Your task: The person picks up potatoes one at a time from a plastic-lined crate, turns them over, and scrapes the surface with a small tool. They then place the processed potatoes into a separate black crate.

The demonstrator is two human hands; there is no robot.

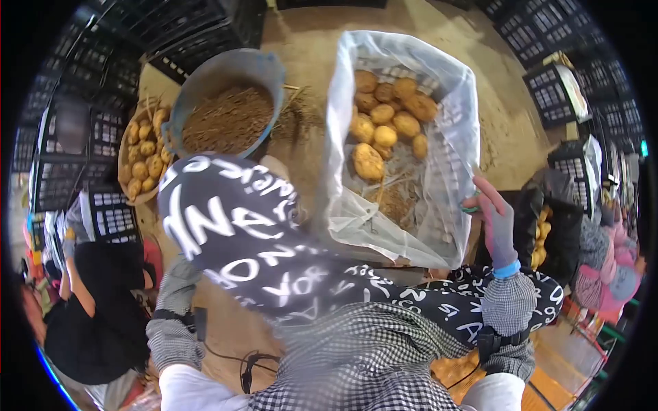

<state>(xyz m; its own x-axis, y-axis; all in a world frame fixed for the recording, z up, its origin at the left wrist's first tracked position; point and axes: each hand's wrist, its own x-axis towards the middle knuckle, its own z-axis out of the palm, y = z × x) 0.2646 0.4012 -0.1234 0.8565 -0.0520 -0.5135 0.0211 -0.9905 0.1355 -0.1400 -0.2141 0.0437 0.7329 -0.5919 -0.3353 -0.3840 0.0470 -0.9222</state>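
Note:
A crate lined with whitish plastic (468,116) holds several potatoes (406,124) toward its far end, with loose soil nearer me. At the crate's right edge is my right hand (499,222), in a grey-purple glove with bare-looking fingertips. Its fingers are apart, and nothing shows in its grip. My left sleeve (177,329) reaches forward on the left, but the hand is hidden behind my raised, patterned trouser leg (240,226).
A blue-rimmed tub (279,72) of soil and dry stalks stands front left, beside a container of potatoes (147,147). Black crates (72,133) are stacked on both sides. Another person in black (99,308) is at left. More potatoes (543,236) lie at right.

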